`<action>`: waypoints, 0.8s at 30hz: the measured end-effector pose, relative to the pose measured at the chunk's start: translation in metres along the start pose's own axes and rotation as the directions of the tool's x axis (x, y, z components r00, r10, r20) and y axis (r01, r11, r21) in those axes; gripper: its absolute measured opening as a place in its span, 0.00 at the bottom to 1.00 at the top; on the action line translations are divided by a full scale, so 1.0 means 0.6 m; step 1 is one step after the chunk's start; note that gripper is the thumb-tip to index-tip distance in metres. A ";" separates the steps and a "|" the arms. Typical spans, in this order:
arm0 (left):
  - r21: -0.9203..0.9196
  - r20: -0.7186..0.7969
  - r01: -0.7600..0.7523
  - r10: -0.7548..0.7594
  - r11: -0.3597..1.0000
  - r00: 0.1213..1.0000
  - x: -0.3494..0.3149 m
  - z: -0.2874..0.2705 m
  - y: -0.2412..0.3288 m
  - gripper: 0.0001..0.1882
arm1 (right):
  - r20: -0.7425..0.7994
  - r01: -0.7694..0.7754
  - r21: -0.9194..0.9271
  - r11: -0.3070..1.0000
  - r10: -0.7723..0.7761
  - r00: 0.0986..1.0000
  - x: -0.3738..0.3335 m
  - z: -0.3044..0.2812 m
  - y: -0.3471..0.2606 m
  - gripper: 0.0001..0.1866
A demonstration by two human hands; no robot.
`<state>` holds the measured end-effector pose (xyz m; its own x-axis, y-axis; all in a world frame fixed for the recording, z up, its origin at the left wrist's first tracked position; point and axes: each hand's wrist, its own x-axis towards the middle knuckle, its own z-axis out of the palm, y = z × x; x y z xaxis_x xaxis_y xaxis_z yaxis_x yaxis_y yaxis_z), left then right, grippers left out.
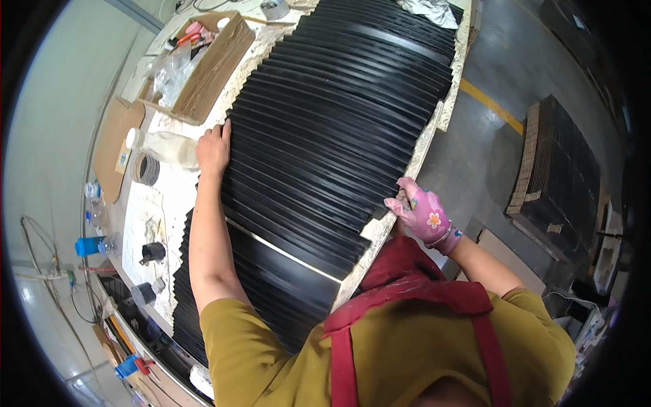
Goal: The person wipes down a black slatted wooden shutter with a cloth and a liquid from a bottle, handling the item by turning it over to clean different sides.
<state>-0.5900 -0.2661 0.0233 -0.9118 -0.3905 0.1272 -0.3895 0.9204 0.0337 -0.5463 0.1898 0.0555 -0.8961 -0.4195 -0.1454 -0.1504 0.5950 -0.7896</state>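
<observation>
Many long black strips [339, 112] lie side by side across the table, forming a ribbed layer. My bare left hand [215, 148] is at their left ends, its fingers closed over the end of one strip. Across from it, my right hand [426, 214], in a pink flowered glove, pinches the right end of a strip at the table's edge. Its fingertips partly cover that end. Nearer to me, a pale gap separates this layer from another group of black strips [278, 275], partly behind my left arm.
Left of the strips are a cloudy plastic bottle [166, 148], tape rolls [144, 168], a cardboard box [213, 68] of bags and tools, and black cups [152, 253]. A crumpled white cloth [434, 10] lies at the far end. A dark stack [557, 176] stands on the floor at right.
</observation>
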 end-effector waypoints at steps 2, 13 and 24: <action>-0.029 -0.007 0.010 -0.010 1.000 1.000 -0.007 -0.012 0.027 0.26 | 0.021 0.011 -0.004 1.000 -0.010 1.000 -0.001 0.002 0.009 0.25; -0.176 0.050 0.018 -0.010 0.984 0.999 -0.012 -0.004 0.000 0.28 | -0.001 0.025 0.054 0.998 -0.025 1.000 -0.003 0.017 0.010 0.17; -0.229 -0.349 0.248 -0.318 0.941 0.882 -0.366 -0.130 -0.118 0.28 | 0.001 0.559 -0.205 0.804 -0.570 0.821 -0.044 -0.009 -0.035 0.22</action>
<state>-0.3520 -0.2438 0.0705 -0.6346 -0.6300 0.4476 -0.5632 0.7736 0.2903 -0.5215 0.1919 0.0791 -0.6498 -0.6845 0.3305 -0.7068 0.3843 -0.5939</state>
